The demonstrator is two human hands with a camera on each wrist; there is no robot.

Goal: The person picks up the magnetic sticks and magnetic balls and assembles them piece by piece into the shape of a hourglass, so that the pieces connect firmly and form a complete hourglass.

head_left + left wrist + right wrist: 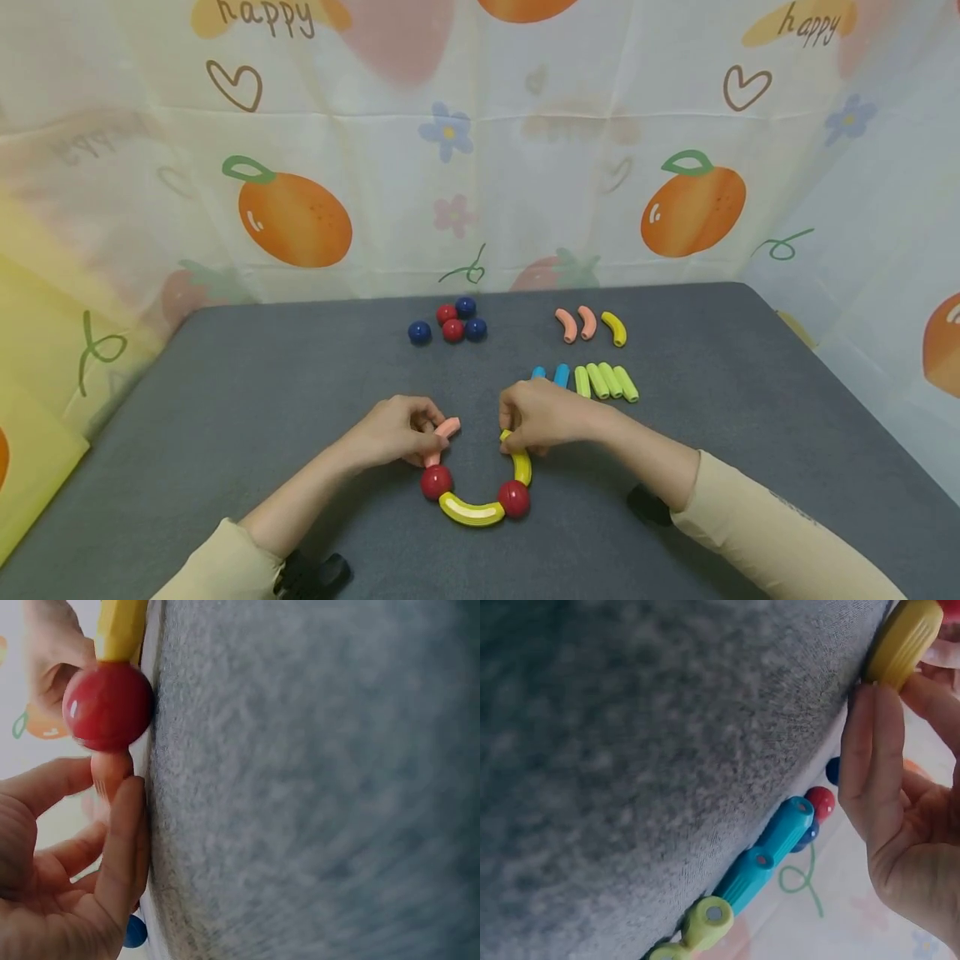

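A U-shaped chain of toy pieces lies on the dark grey table. At its bottom is a curved yellow rod [472, 510] between two red balls, the left ball [436, 482] and the right ball [514, 498]. My left hand [395, 431] pinches a curved pink rod [447, 428] that rises from the left ball. A second curved yellow rod [522, 468] stands up from the right ball, and my right hand [545, 414] pinches its upper end. In the left wrist view the pink rod [110, 771] touches the red ball [109, 706].
Blue balls [420, 333] and red balls [453, 330] cluster at the back middle. Further right lie pink curved rods [566, 325] and a yellow one [614, 329]. Several straight green rods [611, 381] and blue rods [562, 375] sit beyond my right hand. A printed cloth [495, 150] hangs behind the table.
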